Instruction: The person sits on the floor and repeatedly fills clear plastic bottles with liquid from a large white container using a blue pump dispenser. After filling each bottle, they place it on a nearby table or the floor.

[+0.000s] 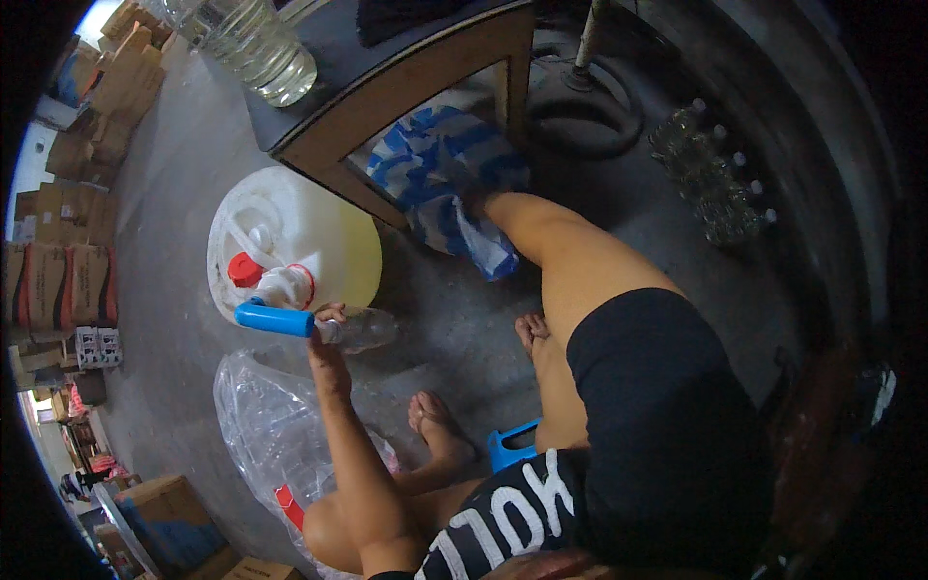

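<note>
My left hand point(330, 348) is closed around the upper part of a clear plastic bottle point(366, 331). The bottle's mouth is close to the end of a blue spout point(275, 319); whether they touch is unclear. The spout comes off the white tap point(286, 286) on a large white plastic jerry can point(341, 232). Yellowish liquid shows through the can's side, and a red cap point(245, 270) sits on its top. My right hand point(478, 201) reaches into a blue-and-white striped plastic bag point(442, 156) below the table; its fingers are hidden in shadow and folds.
A dark-topped table point(290, 130) bears a large clear bottle point(268, 65) of pale liquid. A clear plastic bag point(268, 413) lies by my left leg, and a blue stool point(515, 444) is beneath me. Several white-capped bottles point(714, 174) stand at right. Cardboard boxes point(65, 217) line the left.
</note>
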### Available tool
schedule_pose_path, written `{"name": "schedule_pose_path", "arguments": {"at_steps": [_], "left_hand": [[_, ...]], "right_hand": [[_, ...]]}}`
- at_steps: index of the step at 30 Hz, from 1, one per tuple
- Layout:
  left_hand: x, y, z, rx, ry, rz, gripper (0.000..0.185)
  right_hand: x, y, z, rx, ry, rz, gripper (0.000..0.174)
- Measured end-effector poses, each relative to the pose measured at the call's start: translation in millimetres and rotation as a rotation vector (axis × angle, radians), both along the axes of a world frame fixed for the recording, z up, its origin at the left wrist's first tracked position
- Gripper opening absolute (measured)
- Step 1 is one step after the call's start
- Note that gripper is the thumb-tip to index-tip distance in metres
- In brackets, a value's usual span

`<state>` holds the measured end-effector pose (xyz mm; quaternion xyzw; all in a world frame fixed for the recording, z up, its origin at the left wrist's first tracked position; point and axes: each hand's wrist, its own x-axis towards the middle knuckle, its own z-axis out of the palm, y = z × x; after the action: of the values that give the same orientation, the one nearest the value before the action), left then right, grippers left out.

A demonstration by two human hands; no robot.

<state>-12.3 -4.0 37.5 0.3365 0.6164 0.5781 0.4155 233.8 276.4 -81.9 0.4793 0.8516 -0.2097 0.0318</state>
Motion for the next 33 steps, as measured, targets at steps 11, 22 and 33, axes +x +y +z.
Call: {"name": "schedule_pose_path", "arguments": {"at_steps": [11,22,33], "left_hand": [[0,-8,1,-0.016,0.003,0.015,0.051],[-3,3,-9,0.103,-0.008,0.034,0.044],[-2,10,-12,0.081,-0.035,0.059,0.053]], "right_hand": [[-15,24,19,-0.069,-0.070,0.059,0.038],[-31,37,67,-0.134,-0.197,0.319,0.035],[-61,13,364,-0.106,1.182,0.308,0.033]]}}
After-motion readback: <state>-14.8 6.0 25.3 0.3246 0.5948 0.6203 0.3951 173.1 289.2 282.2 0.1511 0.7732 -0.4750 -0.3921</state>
